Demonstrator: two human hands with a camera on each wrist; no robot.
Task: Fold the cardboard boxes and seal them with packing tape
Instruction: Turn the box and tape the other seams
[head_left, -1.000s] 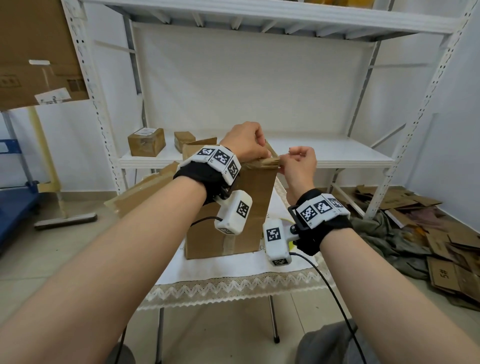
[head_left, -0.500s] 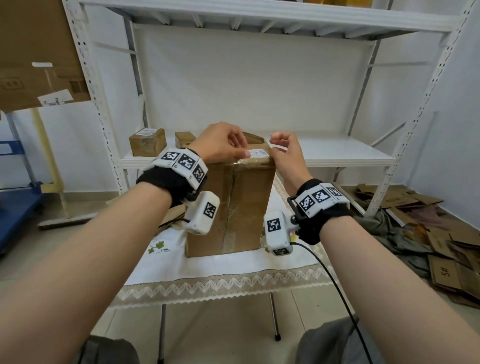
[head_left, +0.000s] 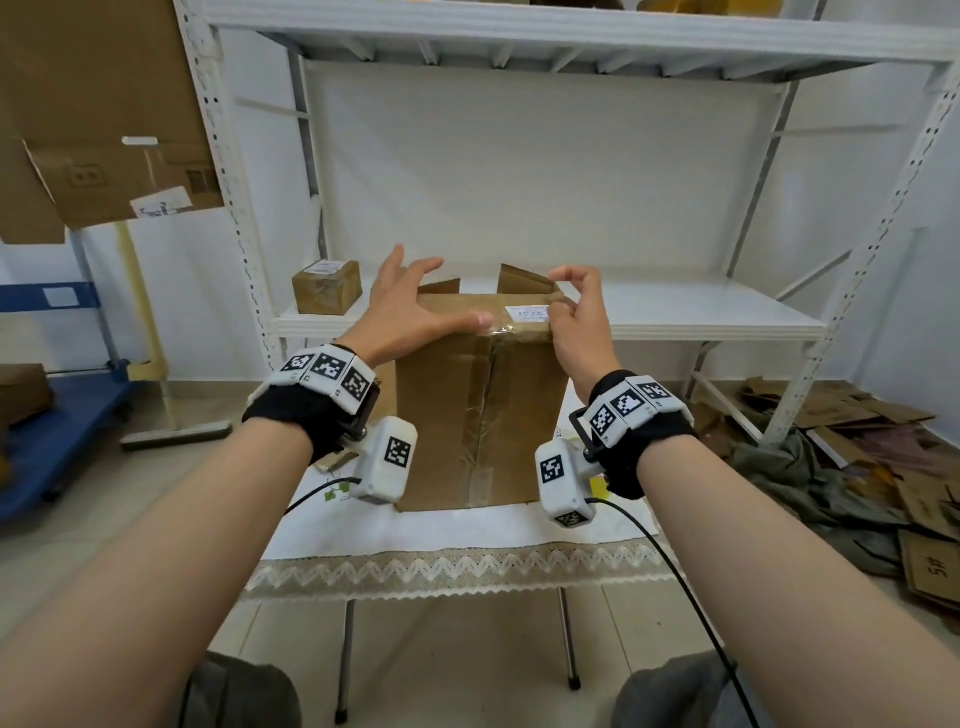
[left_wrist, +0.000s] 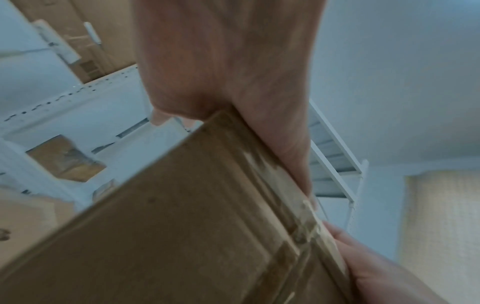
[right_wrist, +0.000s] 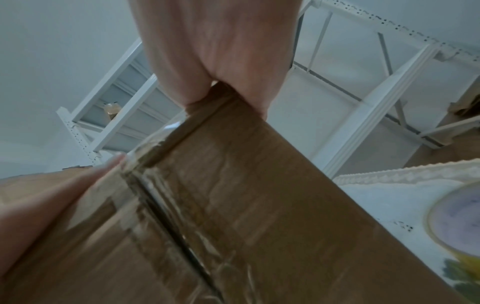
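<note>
A tall cardboard box (head_left: 478, 405) stands upright on the cloth-covered surface (head_left: 457, 530), between the two hands and directly beyond the wrists. The left hand (head_left: 400, 312) lies flat on the box's top near its left side, fingers straight and spread, thumb stretched along the near top edge toward the seam; it is released, pressing rather than grasping. The right hand (head_left: 576, 322) sits at the near top edge on the right, thumb and forefinger pinched together at the edge beside a white label (head_left: 527, 313), the other fingers curled and raised above the top. Whether that pinch has the tape end or the cardboard edge itself cannot be told. Old clear tape (head_left: 483, 415) runs down the front seam between the wrists and wrinkles over the top edge. Beyond the fingertips two far flaps (head_left: 519, 278) stand up from the box's rear edge. The right wrist view shows a roll of packing tape (right_wrist: 457, 218) lying on the surface to the right of the box, just beside it. Past the hands a white shelf (head_left: 675, 312) stretches bare to the right, with a small sealed box (head_left: 327, 287) on it beyond the left hand. To the far right of the right arm, flattened cardboard (head_left: 883, 452) litters the floor.
</note>
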